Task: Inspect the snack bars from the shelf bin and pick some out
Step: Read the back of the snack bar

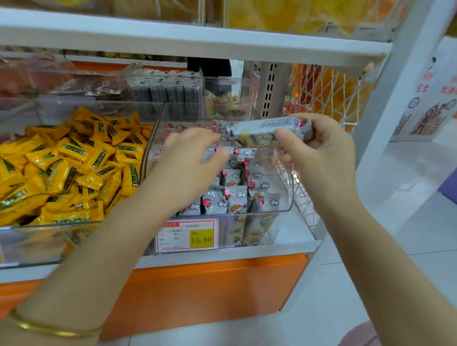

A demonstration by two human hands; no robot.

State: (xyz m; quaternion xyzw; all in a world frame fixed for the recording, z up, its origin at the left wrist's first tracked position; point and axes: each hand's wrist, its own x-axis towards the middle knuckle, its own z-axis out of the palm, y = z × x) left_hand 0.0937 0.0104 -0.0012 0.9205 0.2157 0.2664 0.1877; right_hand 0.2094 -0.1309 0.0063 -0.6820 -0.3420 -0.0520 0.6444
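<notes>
Right hand [324,153] pinches grey snack bar [270,129] above clear bin [286,200]. Left hand [194,158] loosely spread, empty, over grey bars [237,191] inside. Yellow packets [67,167] fill neighbouring bin; price tag [186,234] on front.

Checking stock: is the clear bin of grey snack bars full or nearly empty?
Well stocked. The clear bin holds many grey snack bars, piled close to its front rim.

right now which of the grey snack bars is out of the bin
The grey wrapped snack bar pinched in the right hand, held above the clear plastic bin; the rest lie inside it.
</notes>
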